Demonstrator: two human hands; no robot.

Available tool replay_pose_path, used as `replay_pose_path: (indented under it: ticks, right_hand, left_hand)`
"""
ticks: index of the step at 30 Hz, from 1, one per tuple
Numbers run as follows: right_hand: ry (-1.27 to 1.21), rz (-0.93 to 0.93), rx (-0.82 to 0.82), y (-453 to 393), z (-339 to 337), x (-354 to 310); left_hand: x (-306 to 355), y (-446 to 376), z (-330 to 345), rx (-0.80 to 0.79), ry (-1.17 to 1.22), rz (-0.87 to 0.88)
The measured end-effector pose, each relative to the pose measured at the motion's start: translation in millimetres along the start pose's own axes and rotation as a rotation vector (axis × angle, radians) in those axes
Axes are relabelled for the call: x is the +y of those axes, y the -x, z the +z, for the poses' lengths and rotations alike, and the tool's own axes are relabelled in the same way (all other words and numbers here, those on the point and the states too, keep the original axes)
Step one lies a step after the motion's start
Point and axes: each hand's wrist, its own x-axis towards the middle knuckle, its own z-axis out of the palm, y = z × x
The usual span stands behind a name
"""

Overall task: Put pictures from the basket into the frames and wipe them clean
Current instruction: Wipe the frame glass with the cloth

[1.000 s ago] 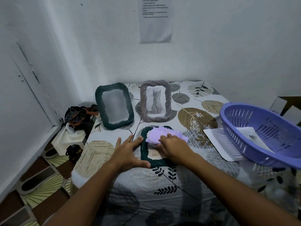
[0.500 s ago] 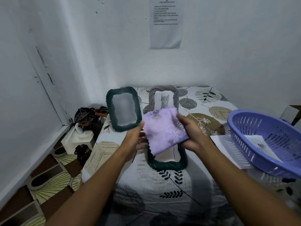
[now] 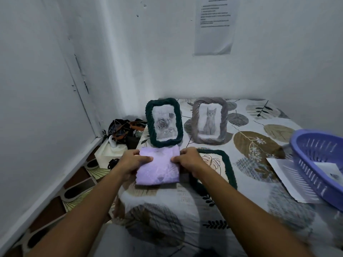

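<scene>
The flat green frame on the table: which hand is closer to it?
The right hand: it sits over the left edge of the flat green frame, pinching the purple cloth. The left hand grips the cloth's far side, away from that frame.

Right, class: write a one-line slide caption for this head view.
Both hands, left hand and right hand, hold a folded lilac cloth before two standing picture frames.

Two frames (image 3: 164, 122) (image 3: 210, 120) stand behind a flat frame (image 3: 227, 164); the basket (image 3: 319, 164) lies right.
</scene>
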Motion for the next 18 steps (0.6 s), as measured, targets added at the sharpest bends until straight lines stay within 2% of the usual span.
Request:
replay_pose_path:
  ticks: [5, 7, 9, 12, 15, 18]
  right_hand:
    - [0.497, -0.073, 0.13, -10, 14, 11]
    - [0.566, -0.11, 0.145, -5, 12, 11]
    - [0.504, -0.133, 0.161, -1, 4, 7]
    - [0.321, -0.14, 0.193, 11, -31, -2]
    - [0.139, -0.071, 0.252, 26, -85, -1]
    - [0.107, 0.012, 0.32, 39, -127, 13]
  left_hand:
    - [-9, -8, -4, 0.079, -0.376, 0.106]
    - [-10, -8, 0, 0.148, -0.592, 0.189]
    - [-7, -7, 4, 0.236, -0.711, 0.293]
    - [3, -1, 18, 0.277, -0.735, 0.437]
    - [14, 9, 45, 0.194, -0.648, 0.512]
    - [19, 17, 80, 0.015, -0.514, 0.445]
